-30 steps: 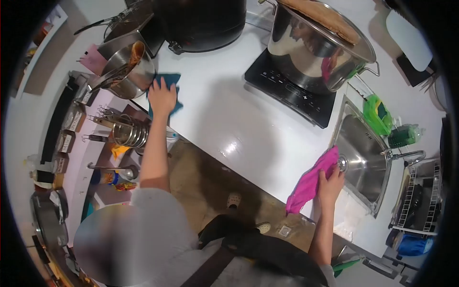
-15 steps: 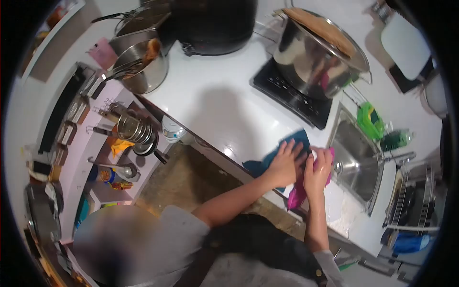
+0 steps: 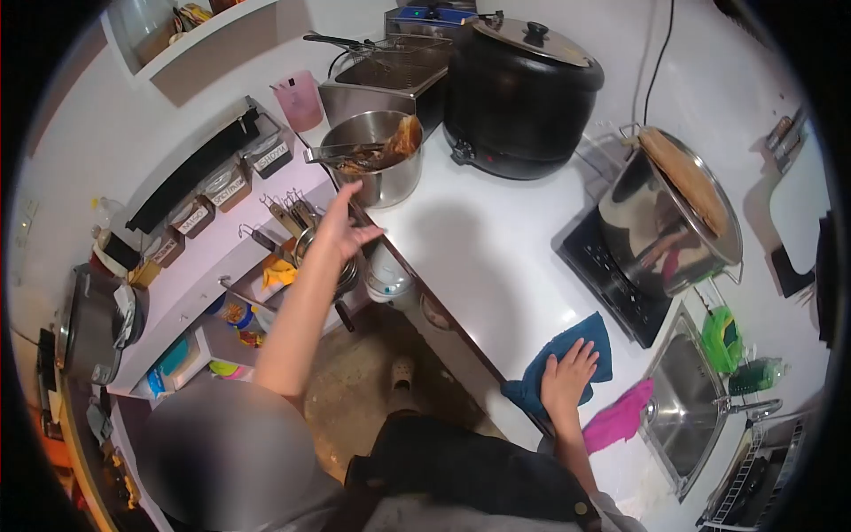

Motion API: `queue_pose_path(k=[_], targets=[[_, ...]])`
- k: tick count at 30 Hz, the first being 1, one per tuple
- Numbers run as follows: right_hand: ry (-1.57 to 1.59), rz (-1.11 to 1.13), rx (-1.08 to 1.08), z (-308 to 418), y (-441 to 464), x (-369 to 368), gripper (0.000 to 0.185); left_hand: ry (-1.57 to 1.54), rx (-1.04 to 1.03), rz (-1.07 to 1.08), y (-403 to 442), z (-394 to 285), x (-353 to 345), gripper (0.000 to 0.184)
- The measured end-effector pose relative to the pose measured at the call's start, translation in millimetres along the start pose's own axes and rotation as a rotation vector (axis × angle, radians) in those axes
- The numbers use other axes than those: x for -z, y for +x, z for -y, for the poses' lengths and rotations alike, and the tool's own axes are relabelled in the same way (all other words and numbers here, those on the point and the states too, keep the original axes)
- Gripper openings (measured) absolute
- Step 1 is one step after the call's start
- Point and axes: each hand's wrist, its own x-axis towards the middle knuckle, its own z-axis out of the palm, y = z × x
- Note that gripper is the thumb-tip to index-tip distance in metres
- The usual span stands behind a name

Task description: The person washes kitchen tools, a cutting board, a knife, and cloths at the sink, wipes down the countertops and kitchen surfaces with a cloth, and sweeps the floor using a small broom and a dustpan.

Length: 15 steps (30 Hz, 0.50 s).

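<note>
My left hand (image 3: pixel 341 228) is stretched out beside the steel pot (image 3: pixel 387 188), thumb and fingers apart, with nothing in it. I cannot tell whether its fingertips touch the pot. Tongs (image 3: pixel 326 155) and browned pieces of food (image 3: pixel 403 139) stick up inside that pot. My right hand (image 3: pixel 568 381) lies flat with fingers extended on a dark teal cloth (image 3: pixel 542 368), which is spread near the counter's front edge. A magenta cloth (image 3: pixel 618 417) rests between the teal cloth and the sink.
A large black lidded pot (image 3: pixel 523 111) stands at the back of the white counter (image 3: pixel 461 284). Right of it, a tall steel stockpot (image 3: pixel 634 222) sits on a black cooktop (image 3: pixel 620 297). The sink (image 3: pixel 687 426) is at right. Shelves with labelled containers (image 3: pixel 229 184) line the left.
My left hand has left the cloths and swung left to the steel pot. My right hand has let go of the magenta cloth and now lies on the teal one. The view has turned left.
</note>
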Motion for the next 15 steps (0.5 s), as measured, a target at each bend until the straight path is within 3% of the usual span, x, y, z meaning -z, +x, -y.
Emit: queue_pose_path(k=[2, 3, 4, 7, 10, 15], targets=[[-0.018, 0.008, 0.011, 21.4, 20.4, -5.8, 0.063, 0.017, 0.016, 0.027, 16.3, -33.6, -2.0, 0.101], [-0.022, 0.003, 0.062, 33.0, 29.0, -8.7, 0.063, 0.037, -0.015, 0.021, 18.3, -45.1, -6.4, 0.09], [-0.021, -0.002, 0.108, 46.4, 37.1, -11.4, 0.062, 0.078, 0.001, 0.243, 39.9, -53.4, 6.2, 0.07], [-0.024, 0.004, 0.226, 81.2, 54.1, -11.2, 0.06, 0.121, 0.126, 0.244, 75.0, -64.7, 16.2, 0.036], [-0.002, 0.062, 0.313, 105.2, 60.3, -7.5, 0.059, 0.124, 0.335, 0.32, 90.9, -83.9, 21.4, 0.039], [0.022, 0.088, 0.256, 109.5, 55.9, -2.7, 0.058, 0.282, 0.475, 0.462, 97.7, -84.7, 7.8, 0.041]])
